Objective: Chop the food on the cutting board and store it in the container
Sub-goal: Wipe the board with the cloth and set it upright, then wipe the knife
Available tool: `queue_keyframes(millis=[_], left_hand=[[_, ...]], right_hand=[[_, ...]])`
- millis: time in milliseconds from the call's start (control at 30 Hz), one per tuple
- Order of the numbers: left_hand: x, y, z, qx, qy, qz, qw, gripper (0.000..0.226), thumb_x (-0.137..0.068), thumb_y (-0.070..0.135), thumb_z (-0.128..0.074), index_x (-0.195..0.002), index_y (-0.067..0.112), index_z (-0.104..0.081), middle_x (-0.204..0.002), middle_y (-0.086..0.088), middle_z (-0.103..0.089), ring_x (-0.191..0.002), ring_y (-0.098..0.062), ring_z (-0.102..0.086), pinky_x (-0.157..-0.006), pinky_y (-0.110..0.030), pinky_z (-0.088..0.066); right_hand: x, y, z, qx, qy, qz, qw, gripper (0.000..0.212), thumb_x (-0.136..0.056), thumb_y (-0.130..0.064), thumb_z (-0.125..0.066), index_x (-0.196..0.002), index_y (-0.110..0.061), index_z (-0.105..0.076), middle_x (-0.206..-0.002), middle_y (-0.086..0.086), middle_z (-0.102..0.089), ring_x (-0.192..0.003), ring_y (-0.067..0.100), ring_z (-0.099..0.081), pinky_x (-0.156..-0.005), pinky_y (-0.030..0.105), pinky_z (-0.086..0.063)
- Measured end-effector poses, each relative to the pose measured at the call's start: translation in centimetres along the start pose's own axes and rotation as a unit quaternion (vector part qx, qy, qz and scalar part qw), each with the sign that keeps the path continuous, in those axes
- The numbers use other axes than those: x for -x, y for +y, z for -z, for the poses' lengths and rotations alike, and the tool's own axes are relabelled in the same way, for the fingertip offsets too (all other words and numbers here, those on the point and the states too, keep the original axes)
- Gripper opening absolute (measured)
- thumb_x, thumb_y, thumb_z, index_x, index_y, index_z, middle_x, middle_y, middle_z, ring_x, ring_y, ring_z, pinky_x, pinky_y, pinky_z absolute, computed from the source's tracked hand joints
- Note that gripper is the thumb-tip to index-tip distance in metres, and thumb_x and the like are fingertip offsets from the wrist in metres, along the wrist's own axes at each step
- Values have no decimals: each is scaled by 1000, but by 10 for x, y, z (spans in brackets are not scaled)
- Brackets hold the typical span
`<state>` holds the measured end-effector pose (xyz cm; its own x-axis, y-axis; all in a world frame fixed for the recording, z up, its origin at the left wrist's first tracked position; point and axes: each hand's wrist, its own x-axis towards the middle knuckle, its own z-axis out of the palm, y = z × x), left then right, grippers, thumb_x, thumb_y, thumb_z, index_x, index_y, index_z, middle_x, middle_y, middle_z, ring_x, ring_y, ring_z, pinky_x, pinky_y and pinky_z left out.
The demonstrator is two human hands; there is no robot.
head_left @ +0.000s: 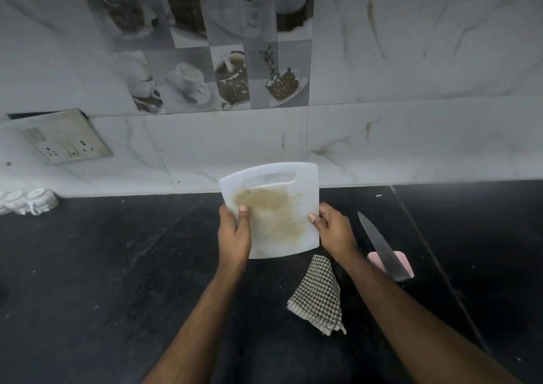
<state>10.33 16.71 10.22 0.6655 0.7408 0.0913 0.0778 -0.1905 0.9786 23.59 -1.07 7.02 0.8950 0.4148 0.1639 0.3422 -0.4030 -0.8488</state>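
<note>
A white plastic cutting board [276, 207] with a brownish stain and a handle slot at its far end is held up over the black counter [102, 266]. My left hand [235, 235] grips its left edge, thumb on the top face. My right hand [335, 229] grips its right edge. No food lies on the board. A knife [382, 247] with a long steel blade rests to the right, its blade lying across a pink object [407, 261]. No container is in view.
A folded checked cloth [318, 294] lies on the counter just below the board. A white ribbed object [28, 201] sits at the far left by the wall. A switch and socket plate [63, 136] is on the marble-tiled wall.
</note>
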Motion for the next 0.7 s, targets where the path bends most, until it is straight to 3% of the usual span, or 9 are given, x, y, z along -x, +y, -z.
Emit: queue_keyframes(millis=[100,167,300,400,500,600,700], left_hand=[[-27,4,-8,-49,-8,-21,999,18,-108,27,-47,-123,17,-46,-113,9,-61,-104,-11,-61,-86,-32,-50],[-49,7,-13,-106,-10,-56,993,14,-108,22,-45,-119,13,-51,-110,2,-63,-99,-16,-61,-77,-24,-46],[-93,12,-22,-136,-27,-73,988,17,-107,19,-49,-110,15,-65,-96,10,-68,-84,1,-60,-63,-9,-40],[-129,14,-37,-118,-61,-47,990,18,-105,20,-55,-109,13,-71,-94,13,-72,-85,1,-65,-67,-17,-48],[-156,13,-55,-85,-76,-30,993,17,-104,19,-58,-107,13,-73,-95,7,-76,-88,-12,-72,-78,-37,-62],[-175,11,-72,-63,-94,-27,993,16,-103,19,-59,-106,14,-73,-97,4,-78,-93,-18,-73,-83,-48,-62],[-189,13,-84,-77,-80,-30,993,16,-102,20,-61,-107,13,-74,-96,3,-77,-93,-19,-72,-85,-41,-61]], right_hand=[[-25,4,-1,-9,16,-15,1000,12,-98,-22,-63,-106,-15,-67,-96,-4,-75,-88,11,-71,-79,41,-61],[-38,6,-1,-17,31,-23,999,15,-97,-20,-64,-110,-15,-70,-98,-8,-75,-90,7,-70,-81,36,-60],[-65,14,0,-1,66,-31,997,15,-97,-18,-64,-108,-10,-70,-96,-3,-75,-87,13,-69,-77,36,-58],[-92,24,5,6,86,-33,996,8,-98,-17,-63,-99,-10,-67,-83,-5,-71,-78,13,-67,-67,30,-53],[-117,33,10,13,92,-21,995,12,-99,-17,-62,-87,-20,-59,-67,-15,-58,-64,-1,-55,-56,17,-41],[-138,45,15,19,105,-15,994,19,-99,-19,-60,-81,-13,-56,-64,-6,-55,-60,11,-52,-56,29,-38],[-152,48,19,28,99,-15,995,16,-100,-19,-60,-85,-14,-58,-70,-5,-61,-66,13,-58,-59,31,-43]])
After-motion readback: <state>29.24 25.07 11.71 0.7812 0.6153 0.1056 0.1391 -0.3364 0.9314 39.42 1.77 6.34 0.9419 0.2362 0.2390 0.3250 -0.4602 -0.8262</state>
